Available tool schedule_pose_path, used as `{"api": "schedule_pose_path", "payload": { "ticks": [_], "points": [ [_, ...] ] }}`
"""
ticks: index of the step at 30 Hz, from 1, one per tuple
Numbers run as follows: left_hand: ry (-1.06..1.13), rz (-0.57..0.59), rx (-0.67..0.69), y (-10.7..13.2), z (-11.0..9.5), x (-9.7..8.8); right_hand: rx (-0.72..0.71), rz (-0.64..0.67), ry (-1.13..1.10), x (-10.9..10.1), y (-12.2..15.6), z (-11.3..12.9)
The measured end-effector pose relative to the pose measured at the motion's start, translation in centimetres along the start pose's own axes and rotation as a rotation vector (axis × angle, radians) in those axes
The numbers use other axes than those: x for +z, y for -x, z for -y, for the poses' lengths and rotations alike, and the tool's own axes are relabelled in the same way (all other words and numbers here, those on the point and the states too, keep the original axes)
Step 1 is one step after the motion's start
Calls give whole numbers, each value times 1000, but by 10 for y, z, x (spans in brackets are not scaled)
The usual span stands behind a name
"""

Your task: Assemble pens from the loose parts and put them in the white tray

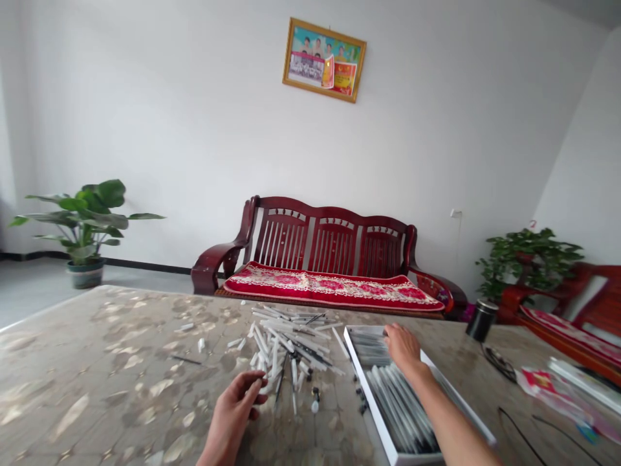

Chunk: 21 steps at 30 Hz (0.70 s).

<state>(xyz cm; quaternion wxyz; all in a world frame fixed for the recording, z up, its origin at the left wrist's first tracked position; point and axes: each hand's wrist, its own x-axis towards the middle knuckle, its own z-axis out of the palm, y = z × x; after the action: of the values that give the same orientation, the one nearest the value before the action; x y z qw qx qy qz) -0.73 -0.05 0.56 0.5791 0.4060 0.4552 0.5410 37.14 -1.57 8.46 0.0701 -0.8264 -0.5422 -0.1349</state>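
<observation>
A heap of white pen barrels and thin black refills (286, 340) lies spread on the patterned table (111, 362). My left hand (233, 414) rests at the near edge of the heap, fingers curled round a white pen part. To the right stands a white tray (466, 408) holding rows of grey-white pens (398, 408). My right hand (402, 346) lies palm down inside the far end of the tray, on the pens; its fingertips are hidden from me. A few small black pieces (361, 398) lie between the heap and the tray.
A black cylinder (482, 320) stands beyond the tray. Black cords (499, 366) and red-and-white packets (543, 382) lie at the table's right. Behind the table are a red wooden bench (325, 259), two potted plants (87, 226) and a framed picture (324, 59).
</observation>
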Motion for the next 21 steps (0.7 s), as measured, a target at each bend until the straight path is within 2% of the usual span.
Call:
{"api": "schedule_pose_path", "payload": {
  "ticks": [9, 14, 17, 21],
  "points": [
    [31, -152, 8, -6, -2, -9, -96, 67, 101, 30, -24, -5],
    [61, -228, 17, -6, -3, -10, -104, 65, 90, 33, -27, -3],
    [84, -239, 20, -5, -2, -8, -142, 27, 61, 27, -26, 18],
    [108, -213, 27, -4, -2, -2, -273, 22, 28, 25, -22, 75]
  ]
}}
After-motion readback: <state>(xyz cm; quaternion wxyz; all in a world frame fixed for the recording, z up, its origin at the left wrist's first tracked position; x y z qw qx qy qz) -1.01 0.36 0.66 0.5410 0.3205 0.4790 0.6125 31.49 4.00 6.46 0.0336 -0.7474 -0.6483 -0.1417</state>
